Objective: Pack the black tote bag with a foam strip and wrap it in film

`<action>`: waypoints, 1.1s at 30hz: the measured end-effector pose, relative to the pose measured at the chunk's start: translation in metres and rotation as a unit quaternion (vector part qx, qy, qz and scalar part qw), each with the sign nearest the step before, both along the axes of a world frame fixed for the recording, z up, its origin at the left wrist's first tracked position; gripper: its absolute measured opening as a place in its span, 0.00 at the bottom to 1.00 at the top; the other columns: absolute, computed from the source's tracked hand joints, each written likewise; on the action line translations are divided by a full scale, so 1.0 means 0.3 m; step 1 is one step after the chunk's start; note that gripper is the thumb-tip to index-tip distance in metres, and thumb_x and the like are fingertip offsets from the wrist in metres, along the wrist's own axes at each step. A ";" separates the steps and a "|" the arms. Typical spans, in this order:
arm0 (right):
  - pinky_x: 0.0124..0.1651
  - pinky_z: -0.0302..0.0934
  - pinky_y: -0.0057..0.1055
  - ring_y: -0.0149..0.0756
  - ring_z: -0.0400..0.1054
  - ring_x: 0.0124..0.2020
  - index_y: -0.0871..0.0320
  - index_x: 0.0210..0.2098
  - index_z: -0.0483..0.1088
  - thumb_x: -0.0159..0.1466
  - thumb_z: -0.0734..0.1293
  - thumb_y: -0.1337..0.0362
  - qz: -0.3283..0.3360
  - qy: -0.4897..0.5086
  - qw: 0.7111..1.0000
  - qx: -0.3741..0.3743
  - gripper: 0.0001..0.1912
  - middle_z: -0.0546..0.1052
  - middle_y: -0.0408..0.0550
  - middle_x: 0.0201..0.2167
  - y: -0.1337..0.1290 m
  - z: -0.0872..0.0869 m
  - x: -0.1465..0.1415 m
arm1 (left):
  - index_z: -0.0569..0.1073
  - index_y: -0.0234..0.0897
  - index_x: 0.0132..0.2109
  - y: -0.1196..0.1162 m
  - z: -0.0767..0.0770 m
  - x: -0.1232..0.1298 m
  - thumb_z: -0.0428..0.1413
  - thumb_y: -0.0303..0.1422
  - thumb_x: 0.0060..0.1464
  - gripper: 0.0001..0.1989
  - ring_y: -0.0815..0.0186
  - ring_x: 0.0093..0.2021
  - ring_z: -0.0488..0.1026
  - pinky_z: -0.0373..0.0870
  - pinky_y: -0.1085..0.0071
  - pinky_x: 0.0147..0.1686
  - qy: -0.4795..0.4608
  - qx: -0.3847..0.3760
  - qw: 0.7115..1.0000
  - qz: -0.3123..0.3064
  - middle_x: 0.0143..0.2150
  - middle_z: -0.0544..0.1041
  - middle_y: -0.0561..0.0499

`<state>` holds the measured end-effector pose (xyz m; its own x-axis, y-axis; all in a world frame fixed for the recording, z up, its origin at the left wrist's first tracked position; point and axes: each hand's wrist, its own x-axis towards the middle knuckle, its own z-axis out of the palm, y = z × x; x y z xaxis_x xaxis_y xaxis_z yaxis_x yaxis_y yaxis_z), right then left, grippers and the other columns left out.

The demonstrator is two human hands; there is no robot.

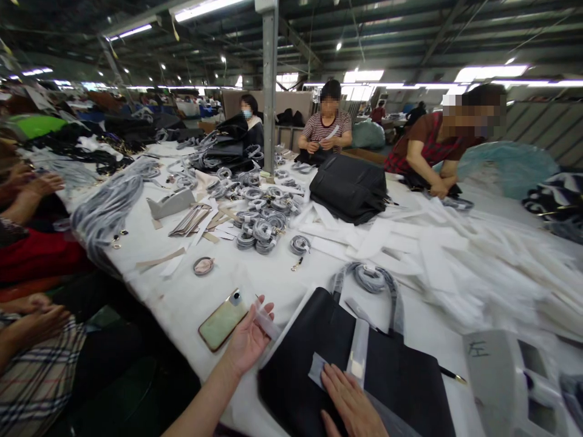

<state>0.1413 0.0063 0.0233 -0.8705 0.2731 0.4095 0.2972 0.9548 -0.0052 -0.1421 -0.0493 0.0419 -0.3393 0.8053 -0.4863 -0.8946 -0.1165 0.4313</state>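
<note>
White tbl (155, 285), lit hall (387, 42). On tbl: 1 black bag (319, 334); 1 phone (223, 321) L of bag; 2 dispensers (489, 376) (175, 203), R & far L of bag. L hand (250, 340) fingers gripping 1 strip (269, 326); R hand (353, 403) flat on bag.

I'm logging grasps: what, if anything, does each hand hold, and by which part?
The left hand seems to hold a translucent strip around its middle; the right hand, flat on the bag, grips nothing.

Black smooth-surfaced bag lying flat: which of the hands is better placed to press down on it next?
Probably the right: the right hand lies palm-down on the bag, while the left hand is beside it, palm upward, with a narrow translucent strip at its fingers.
</note>
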 end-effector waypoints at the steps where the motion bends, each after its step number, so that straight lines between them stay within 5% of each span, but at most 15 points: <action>1: 0.57 0.64 0.37 0.44 0.63 0.59 0.63 0.67 0.48 0.62 0.64 0.63 0.000 -0.002 1.000 0.001 0.37 0.65 0.54 0.61 -0.001 0.001 0.000 | 0.69 0.43 0.54 -0.001 0.012 -0.007 0.53 0.34 0.61 0.14 0.69 0.40 0.76 0.72 0.69 0.45 0.002 0.014 1.000 -0.004 0.46 0.78 0.49; 5: 0.57 0.64 0.39 0.45 0.62 0.60 0.63 0.67 0.48 0.62 0.64 0.63 -0.007 -0.011 1.000 -0.008 0.36 0.64 0.54 0.61 -0.006 0.010 -0.001 | 0.72 0.37 0.52 0.006 0.085 -0.026 0.55 0.36 0.59 0.15 0.69 0.40 0.76 0.70 0.72 0.47 0.087 0.061 0.994 0.007 0.40 0.80 0.47; 8: 0.57 0.64 0.41 0.46 0.61 0.60 0.63 0.67 0.49 0.62 0.63 0.64 -0.013 -0.017 0.999 -0.028 0.35 0.63 0.55 0.62 -0.013 0.018 -0.001 | 0.72 0.37 0.52 0.004 0.160 -0.024 0.54 0.40 0.60 0.17 0.65 0.47 0.75 0.64 0.65 0.56 0.189 0.095 0.977 0.035 0.42 0.80 0.46; 11: 0.59 0.63 0.43 0.46 0.59 0.62 0.62 0.66 0.50 0.63 0.62 0.66 -0.024 -0.030 0.997 -0.064 0.34 0.62 0.54 0.62 -0.022 0.028 0.002 | 0.69 0.40 0.57 -0.016 0.218 0.023 0.49 0.43 0.62 0.20 0.60 0.56 0.69 0.53 0.56 0.63 0.323 0.131 0.937 0.009 0.51 0.77 0.45; 13: 0.60 0.61 0.45 0.46 0.58 0.62 0.61 0.66 0.52 0.63 0.61 0.67 -0.027 -0.044 0.994 -0.093 0.32 0.62 0.55 0.63 -0.031 0.037 0.004 | 0.66 0.41 0.60 -0.028 0.230 0.089 0.46 0.44 0.63 0.22 0.58 0.61 0.63 0.47 0.54 0.66 0.424 0.147 0.891 -0.067 0.57 0.72 0.45; 17: 0.62 0.58 0.47 0.46 0.58 0.62 0.63 0.64 0.56 0.62 0.62 0.66 -0.031 -0.050 0.985 -0.165 0.30 0.64 0.58 0.61 -0.045 0.063 0.000 | 0.61 0.42 0.64 -0.019 0.187 0.273 0.42 0.43 0.65 0.24 0.59 0.67 0.52 0.43 0.55 0.67 0.557 0.205 0.760 -0.263 0.66 0.61 0.47; 19: 0.62 0.57 0.48 0.47 0.60 0.60 0.63 0.62 0.59 0.60 0.62 0.66 -0.032 -0.038 0.978 -0.200 0.30 0.67 0.59 0.59 -0.052 0.073 -0.004 | 0.61 0.42 0.64 0.004 0.147 0.355 0.41 0.42 0.65 0.24 0.59 0.68 0.51 0.44 0.55 0.67 0.572 0.223 0.724 -0.316 0.67 0.60 0.48; 22: 0.60 0.58 0.50 0.49 0.63 0.57 0.62 0.57 0.64 0.57 0.62 0.66 -0.038 -0.010 0.972 -0.231 0.27 0.71 0.59 0.55 -0.059 0.070 -0.009 | 0.61 0.43 0.63 0.042 0.091 0.425 0.40 0.42 0.65 0.23 0.58 0.68 0.50 0.45 0.52 0.67 0.581 0.205 0.708 -0.345 0.67 0.59 0.48; 26: 0.55 0.62 0.51 0.54 0.64 0.55 0.63 0.54 0.66 0.56 0.63 0.62 -0.050 0.010 0.970 -0.239 0.26 0.71 0.62 0.53 -0.063 0.045 -0.007 | 0.58 0.45 0.65 0.063 0.047 0.439 0.42 0.42 0.64 0.24 0.57 0.70 0.44 0.37 0.47 0.67 0.616 0.218 0.651 -0.387 0.68 0.57 0.50; 33: 0.53 0.63 0.51 0.51 0.68 0.50 0.63 0.54 0.65 0.58 0.62 0.65 -0.035 0.057 0.966 -0.249 0.24 0.73 0.62 0.49 -0.064 0.035 -0.003 | 0.56 0.49 0.65 0.059 0.002 0.439 0.38 0.41 0.65 0.23 0.58 0.70 0.44 0.39 0.46 0.67 0.632 0.174 0.635 -0.408 0.70 0.51 0.52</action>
<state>0.1405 -0.0128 0.0338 -0.7995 0.5181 0.3040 0.3314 0.8025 -0.4962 -0.0104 -0.0318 0.0425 0.3181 0.9479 0.0157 0.3180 -0.1223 0.9402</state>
